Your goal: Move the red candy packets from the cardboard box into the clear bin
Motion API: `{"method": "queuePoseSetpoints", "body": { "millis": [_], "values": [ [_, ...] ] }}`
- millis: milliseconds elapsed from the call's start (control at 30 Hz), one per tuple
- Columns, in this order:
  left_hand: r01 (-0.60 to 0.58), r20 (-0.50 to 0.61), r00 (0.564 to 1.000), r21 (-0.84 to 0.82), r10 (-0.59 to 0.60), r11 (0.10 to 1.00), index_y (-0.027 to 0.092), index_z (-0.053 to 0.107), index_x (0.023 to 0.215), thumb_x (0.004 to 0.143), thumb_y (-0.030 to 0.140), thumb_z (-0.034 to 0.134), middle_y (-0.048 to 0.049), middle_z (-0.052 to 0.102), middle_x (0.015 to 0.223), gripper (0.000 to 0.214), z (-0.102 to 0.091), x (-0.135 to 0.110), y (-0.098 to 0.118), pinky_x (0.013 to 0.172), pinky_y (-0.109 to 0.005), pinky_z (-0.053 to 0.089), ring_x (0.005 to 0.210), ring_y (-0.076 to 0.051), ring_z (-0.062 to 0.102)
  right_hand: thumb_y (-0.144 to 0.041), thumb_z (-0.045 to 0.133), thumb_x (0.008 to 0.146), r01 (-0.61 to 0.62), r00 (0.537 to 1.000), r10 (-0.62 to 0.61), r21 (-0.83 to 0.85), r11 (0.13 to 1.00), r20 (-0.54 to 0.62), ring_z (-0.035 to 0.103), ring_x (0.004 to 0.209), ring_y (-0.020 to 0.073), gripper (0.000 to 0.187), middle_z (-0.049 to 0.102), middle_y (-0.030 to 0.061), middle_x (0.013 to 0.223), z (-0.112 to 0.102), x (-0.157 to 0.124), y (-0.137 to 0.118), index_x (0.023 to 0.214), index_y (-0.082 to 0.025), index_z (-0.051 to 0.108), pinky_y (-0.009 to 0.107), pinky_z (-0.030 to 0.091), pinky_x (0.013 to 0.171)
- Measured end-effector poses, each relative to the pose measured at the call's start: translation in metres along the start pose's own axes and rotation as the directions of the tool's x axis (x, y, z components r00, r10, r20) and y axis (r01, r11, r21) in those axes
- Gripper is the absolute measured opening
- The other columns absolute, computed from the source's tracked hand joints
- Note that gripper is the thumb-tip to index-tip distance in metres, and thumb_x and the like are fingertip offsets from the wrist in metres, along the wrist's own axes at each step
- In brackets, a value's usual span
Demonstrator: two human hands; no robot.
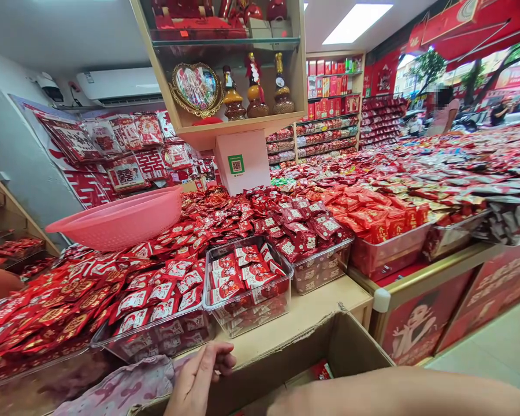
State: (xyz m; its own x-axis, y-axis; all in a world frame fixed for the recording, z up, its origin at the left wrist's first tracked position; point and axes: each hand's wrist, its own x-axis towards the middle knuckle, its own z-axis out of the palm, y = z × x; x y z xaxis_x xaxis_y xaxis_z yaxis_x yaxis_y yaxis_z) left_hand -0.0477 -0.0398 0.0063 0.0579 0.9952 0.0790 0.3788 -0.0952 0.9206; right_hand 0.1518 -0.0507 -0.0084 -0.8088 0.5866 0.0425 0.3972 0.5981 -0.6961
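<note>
My left hand (203, 370) is at the near edge of an open cardboard box (351, 341), its fingers loosely bent and nothing visible in them. A patterned cloth or sleeve (130, 384) lies just to its left. My right forearm (398, 393) reaches across the box from the right; the hand itself is out of sight. Inside the box a small red-and-white packet (323, 370) shows. Beyond my left hand stands a clear plastic bin (249, 312) part-filled with red-and-white packets (242, 271). A fuller bin of packets (160, 306) sits to its left.
A bin of dark red packets (318, 254) and a bin of bright red packets (381, 231) stand to the right. A pink plastic basket (117, 222) rests on the heap at left. A display shelf (238, 121) rises on a white post (249, 173) behind. One person (444, 115) stands far right.
</note>
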Motion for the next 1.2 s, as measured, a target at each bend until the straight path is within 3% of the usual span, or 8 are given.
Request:
{"method": "queuePoseSetpoints", "body": {
  "millis": [100,233,300,533,833,933,1033,1200],
  "values": [
    [-0.062,0.001,0.998,-0.096,0.062,0.993,0.019,0.066,0.078,0.075,0.061,0.030,-0.0053,0.067,0.065,0.056,0.005,-0.006,0.003,0.054,-0.026,0.044,0.060,-0.019,0.059,-0.022,0.055,0.075,0.107,0.994,-0.106,0.030,0.994,-0.010,0.051,0.064,0.0075,0.015,0.059,-0.0003,0.081,-0.014,0.017,-0.003,0.089,-0.019,0.058,0.018,0.041,0.056],
    [-0.172,-0.022,0.985,-0.090,0.171,0.981,0.018,0.063,0.064,0.074,0.060,0.035,-0.0030,0.060,0.055,0.051,0.024,-0.014,0.014,0.051,-0.024,0.044,0.055,-0.017,0.056,-0.030,0.050,0.075,0.106,0.915,-0.035,0.154,0.982,-0.402,0.043,0.052,0.0064,0.018,0.053,-0.0020,0.060,-0.025,0.027,-0.002,0.078,-0.014,0.057,0.016,0.032,0.046],
    [-0.169,-0.043,0.985,-0.017,0.168,0.986,0.018,0.057,0.057,0.075,0.051,0.044,0.0002,0.054,0.051,0.040,0.035,-0.015,0.019,0.047,-0.021,0.042,0.051,-0.014,0.052,-0.033,0.047,0.077,0.098,0.872,0.014,0.203,0.974,-0.489,0.041,0.050,0.0063,0.022,0.050,-0.0024,0.056,-0.025,0.029,0.003,0.072,-0.013,0.056,0.016,0.030,0.045],
    [-0.035,0.044,0.999,0.061,0.032,0.998,0.020,0.045,0.055,0.080,0.041,0.039,0.0029,0.050,0.048,0.033,0.045,-0.018,0.019,0.041,-0.020,0.042,0.042,-0.012,0.051,-0.042,0.039,0.080,0.001,0.823,0.149,0.263,0.965,-0.549,0.032,0.048,0.0061,0.036,0.037,-0.0047,0.050,-0.018,0.034,0.017,0.057,-0.015,0.044,0.018,0.025,0.044],
    [0.008,0.064,0.998,-0.016,-0.007,1.000,0.020,0.047,0.054,0.080,0.041,0.041,0.0052,0.046,0.038,0.034,0.042,-0.013,0.017,0.042,-0.021,0.038,0.038,-0.011,0.048,-0.042,0.033,0.083,0.016,0.819,0.065,0.135,0.991,-0.570,0.023,0.046,0.0059,0.042,0.025,-0.0053,0.048,-0.022,0.036,0.020,0.050,-0.016,0.032,0.020,0.020,0.044],
    [0.138,0.185,0.977,-0.192,-0.102,0.972,0.019,0.053,0.082,0.078,0.047,0.043,0.0034,0.055,0.050,0.030,0.042,-0.014,0.018,0.038,-0.020,0.035,0.043,-0.013,0.055,-0.041,0.033,0.083,0.005,0.822,0.067,0.125,0.992,-0.566,0.026,0.046,0.0059,0.040,0.027,-0.0050,0.048,-0.021,0.033,0.019,0.051,-0.016,0.033,0.020,0.021,0.044],
    [0.185,0.256,0.960,-0.277,-0.113,0.943,0.021,0.041,0.113,0.070,0.043,0.057,0.0019,0.061,0.064,0.051,0.045,-0.017,0.020,0.044,-0.022,0.040,0.051,-0.015,0.059,-0.038,0.033,0.084,0.031,0.862,0.010,0.073,0.997,-0.506,0.032,0.047,0.0060,0.036,0.036,-0.0041,0.051,-0.019,0.031,0.016,0.058,-0.016,0.042,0.019,0.024,0.045],
    [0.208,0.262,0.958,-0.341,-0.119,0.917,0.022,0.031,0.125,0.070,0.031,0.061,0.0021,0.060,0.069,0.064,0.048,-0.019,0.021,0.057,-0.026,0.045,0.058,-0.014,0.058,-0.039,0.032,0.085,-0.020,0.848,0.086,0.130,0.991,-0.523,0.038,0.050,0.0069,0.032,0.043,-0.0030,0.055,-0.017,0.032,0.017,0.069,-0.016,0.048,0.018,0.027,0.046]
  ]
}}
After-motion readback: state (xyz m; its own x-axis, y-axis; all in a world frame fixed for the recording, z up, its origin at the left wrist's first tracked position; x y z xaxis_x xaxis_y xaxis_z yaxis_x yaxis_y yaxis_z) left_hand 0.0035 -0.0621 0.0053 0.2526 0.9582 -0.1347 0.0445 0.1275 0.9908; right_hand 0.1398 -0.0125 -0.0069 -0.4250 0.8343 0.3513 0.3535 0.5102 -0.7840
